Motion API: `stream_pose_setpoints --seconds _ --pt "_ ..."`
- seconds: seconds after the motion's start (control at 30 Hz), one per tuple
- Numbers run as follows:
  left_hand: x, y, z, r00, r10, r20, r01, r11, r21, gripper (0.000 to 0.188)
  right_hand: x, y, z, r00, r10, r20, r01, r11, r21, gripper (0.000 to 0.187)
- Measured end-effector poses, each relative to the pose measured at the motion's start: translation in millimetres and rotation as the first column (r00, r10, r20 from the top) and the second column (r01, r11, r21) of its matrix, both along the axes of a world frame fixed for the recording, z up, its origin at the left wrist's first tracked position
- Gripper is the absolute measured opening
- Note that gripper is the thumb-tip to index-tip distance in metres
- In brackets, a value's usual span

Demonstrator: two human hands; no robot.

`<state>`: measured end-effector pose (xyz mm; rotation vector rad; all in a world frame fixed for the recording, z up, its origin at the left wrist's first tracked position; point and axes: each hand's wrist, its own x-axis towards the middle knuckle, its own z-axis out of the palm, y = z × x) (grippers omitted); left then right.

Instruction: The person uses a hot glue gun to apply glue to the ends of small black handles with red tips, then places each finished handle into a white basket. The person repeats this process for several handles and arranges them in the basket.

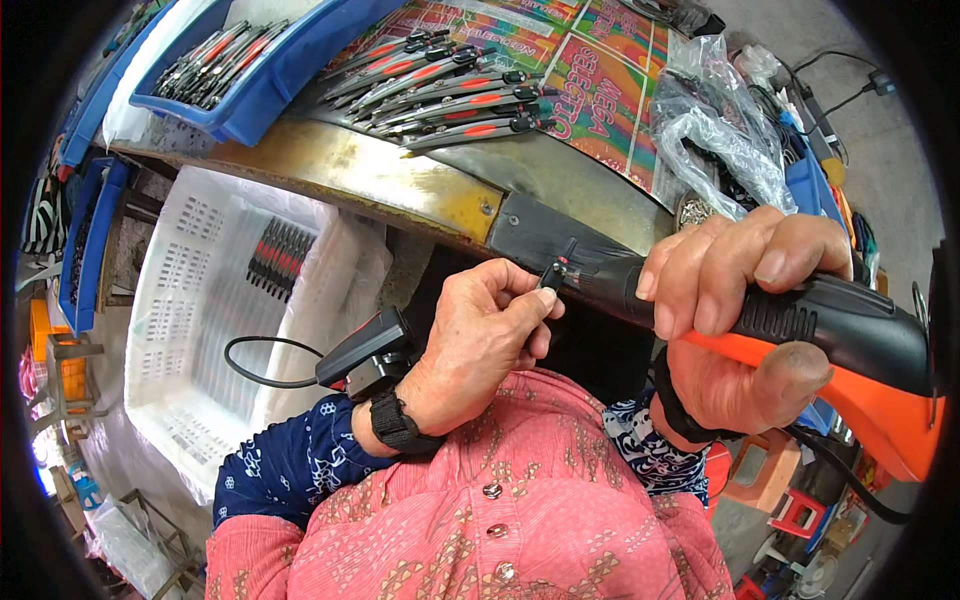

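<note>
My right hand (745, 290) is wrapped round an orange-and-black electric screwdriver (840, 335), its nose turned toward my left hand (482, 325). Between thumb and fingertips, my left hand pinches a small black part (550, 278). The driver's tip meets or nearly meets that part, by a little reddish spot. Just beyond the hands is the table's edge, with a dark plate (545, 228) on it. Farther back lies a spread pile of slim grey-and-red pieces (450, 95) with black ends, which look like drawing compasses.
A blue bin (265, 95) at the far left holds more slim pieces. Below the table edge at left stands a white plastic crate (180, 330) with a row of red-and-black pieces inside. Clear plastic bags (725, 130) lie at the table's right. The driver's black cable (850, 475) hangs at lower right.
</note>
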<state>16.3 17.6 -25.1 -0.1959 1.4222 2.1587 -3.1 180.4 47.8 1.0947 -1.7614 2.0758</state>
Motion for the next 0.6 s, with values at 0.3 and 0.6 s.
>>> stream_pose_setpoints --seconds 0.3,0.6 --pt "1 0 -2 1.0 -0.011 -0.001 0.011 1.0 -0.001 0.012 -4 -2 -1 0.999 0.04 -0.02 -0.04 0.999 0.004 0.044" --pt "2 1 -2 0.999 0.038 0.0 -0.037 0.999 0.035 0.011 1 -11 6 0.997 -0.055 0.057 0.051 0.996 0.068 0.037"
